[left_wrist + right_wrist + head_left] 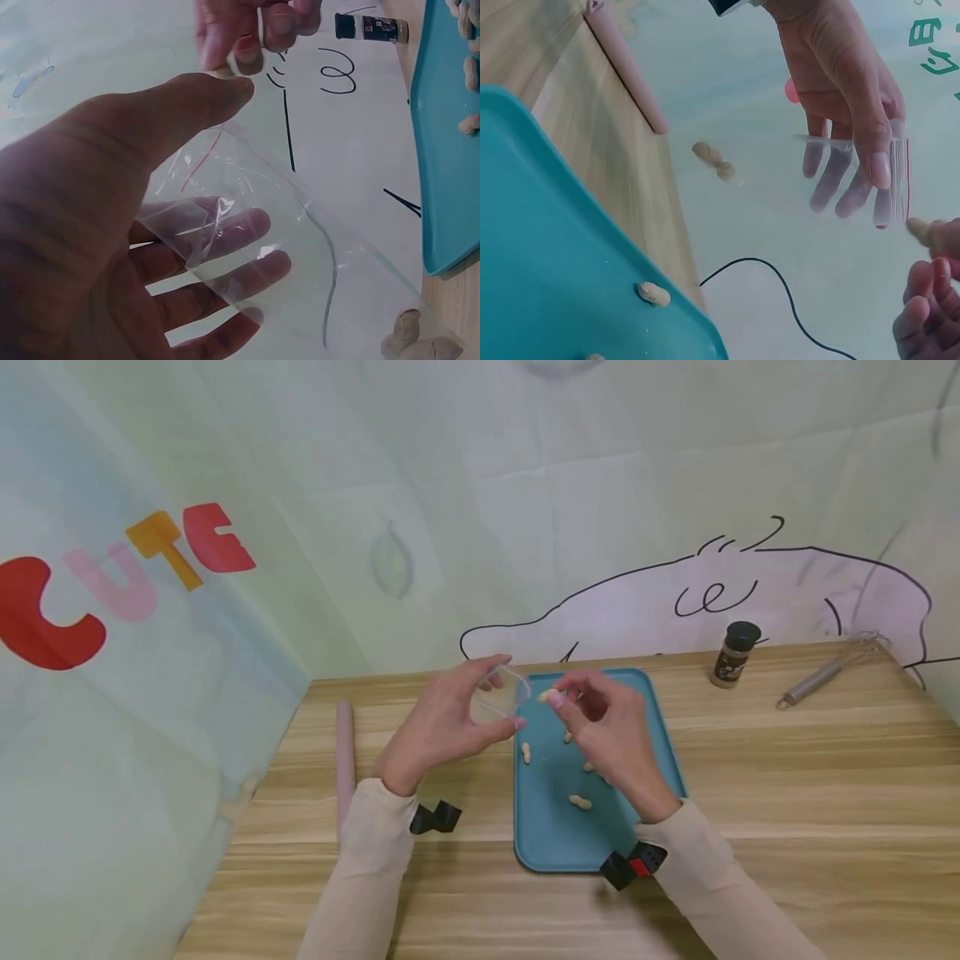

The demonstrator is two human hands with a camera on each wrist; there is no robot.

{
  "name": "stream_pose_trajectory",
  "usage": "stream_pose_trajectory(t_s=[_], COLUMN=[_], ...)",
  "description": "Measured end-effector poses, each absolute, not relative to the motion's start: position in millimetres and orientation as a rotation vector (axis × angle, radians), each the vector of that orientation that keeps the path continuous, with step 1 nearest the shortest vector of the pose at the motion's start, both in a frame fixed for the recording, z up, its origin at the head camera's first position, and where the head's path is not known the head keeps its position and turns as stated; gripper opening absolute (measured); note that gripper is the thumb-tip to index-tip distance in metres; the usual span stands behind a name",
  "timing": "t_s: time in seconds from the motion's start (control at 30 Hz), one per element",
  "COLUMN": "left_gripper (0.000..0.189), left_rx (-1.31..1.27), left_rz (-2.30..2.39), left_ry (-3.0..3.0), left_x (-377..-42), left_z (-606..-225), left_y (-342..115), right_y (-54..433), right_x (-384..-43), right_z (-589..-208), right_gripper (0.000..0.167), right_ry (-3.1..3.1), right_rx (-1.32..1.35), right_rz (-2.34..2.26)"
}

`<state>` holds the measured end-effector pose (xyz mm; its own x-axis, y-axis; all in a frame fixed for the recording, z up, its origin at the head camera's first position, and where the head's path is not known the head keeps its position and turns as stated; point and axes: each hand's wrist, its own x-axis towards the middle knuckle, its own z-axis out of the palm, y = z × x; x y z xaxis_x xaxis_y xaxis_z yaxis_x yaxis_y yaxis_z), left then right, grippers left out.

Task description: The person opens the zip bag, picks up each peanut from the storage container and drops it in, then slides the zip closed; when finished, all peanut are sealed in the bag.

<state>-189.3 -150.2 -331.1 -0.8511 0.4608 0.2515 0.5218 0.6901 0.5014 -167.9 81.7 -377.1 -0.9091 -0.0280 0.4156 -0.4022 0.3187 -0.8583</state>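
Note:
My left hand (442, 722) holds a clear zip-lock bag (501, 695), thumb on one side and fingers on the other, its mouth turned toward the right hand. In the left wrist view, peanuts (420, 342) lie at the bottom of the bag. My right hand (615, 735) pinches an unshelled peanut (550, 696) between thumb and fingertip, just beside the bag's mouth. In the right wrist view, this peanut (921, 231) is close to the bag's red seal line. Below the right hand, several more peanuts (580, 802) lie on a blue tray (551, 852), some hidden by the hand.
A pink rod (345, 752) lies on the wooden table (787, 827) at the left. To the right of the tray, a black-capped spice jar (729, 662) stands near the back edge. Farther right is a whisk (817, 681). A printed cloth hangs behind the table.

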Motion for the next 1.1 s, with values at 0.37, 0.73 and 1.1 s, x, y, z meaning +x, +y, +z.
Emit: stream_pose_trajectory(t_s=[0.37,0.73,1.1], left_gripper=[0.079,0.079,0.08], left_rx=[-0.87,-0.889,-0.854], left_rz=[-0.872,-0.867,-0.871], left_ry=[-2.771,-2.773,-2.791], left_x=[-189.4,-188.4,-188.4], left_z=[-334.9,-334.8,-333.9], left_y=[-144.4,-142.7,-145.7], right_y=[78.7,79.6,80.8], right_x=[-168.7,-168.8,-169.6], right_z=[-376.7,-376.5,-379.0], right_gripper=[0.018,0.02,0.027], right_ry=[-2.233,-2.263,-2.254], right_rx=[0.498,0.503,0.474], right_rz=[1.644,1.639,1.708])
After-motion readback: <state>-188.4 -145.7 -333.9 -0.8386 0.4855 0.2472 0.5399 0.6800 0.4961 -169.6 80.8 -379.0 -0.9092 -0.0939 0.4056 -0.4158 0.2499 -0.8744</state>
